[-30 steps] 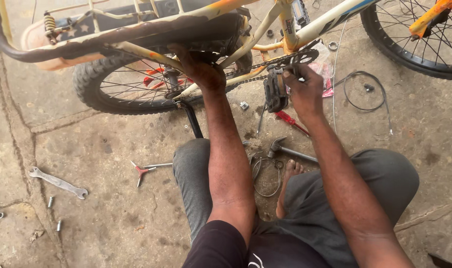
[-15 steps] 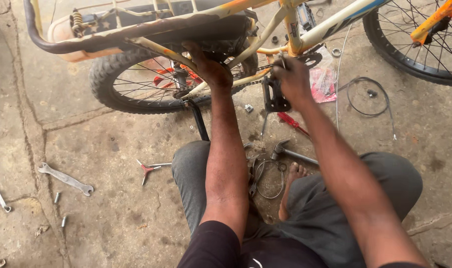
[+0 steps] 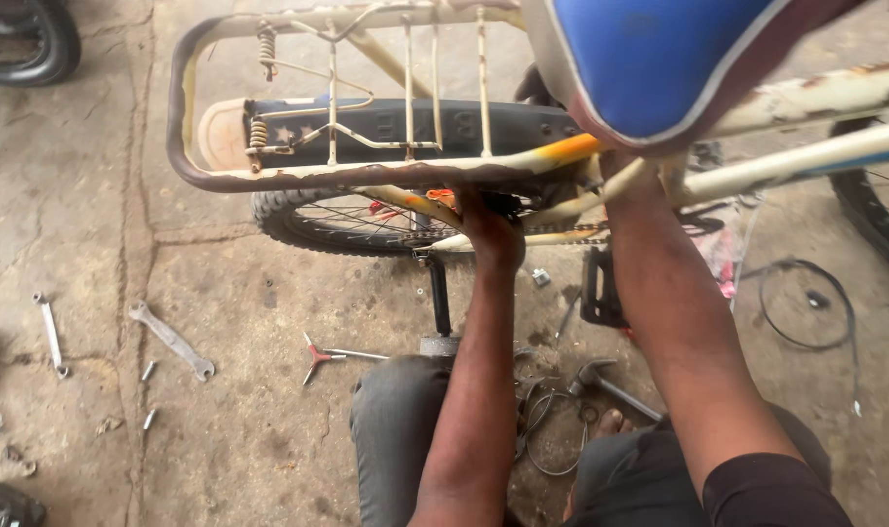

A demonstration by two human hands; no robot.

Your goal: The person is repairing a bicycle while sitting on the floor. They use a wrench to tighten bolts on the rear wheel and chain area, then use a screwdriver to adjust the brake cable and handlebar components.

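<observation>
While the left hand [image 3: 491, 234] reaches up under the rear rack [image 3: 298, 176] of the bicycle, its grip meets the yellow frame stays [image 3: 405, 202] just above the chain [image 3: 522, 232], close to the hub of the rear wheel [image 3: 317, 226]. The fingers seem curled there, but it cannot be told if they close on something. The stays run long from left to right, so the hand comes to them from the near side, across their axis. The right hand is hidden behind the blue saddle [image 3: 659, 59]; only its forearm [image 3: 674, 312] shows, so its grip cannot be told. The left hand is nearer to the chain. The rack is rusty painted tube with springs, and the tyre is knobbly rubber. On the cracked concrete floor [image 3: 249, 429] lie two flat metal spanners [image 3: 171, 340] at the left, a three-armed wrench [image 3: 319, 355], a hammer [image 3: 600, 381] and a loop of black cable [image 3: 806, 307] at the right.
</observation>
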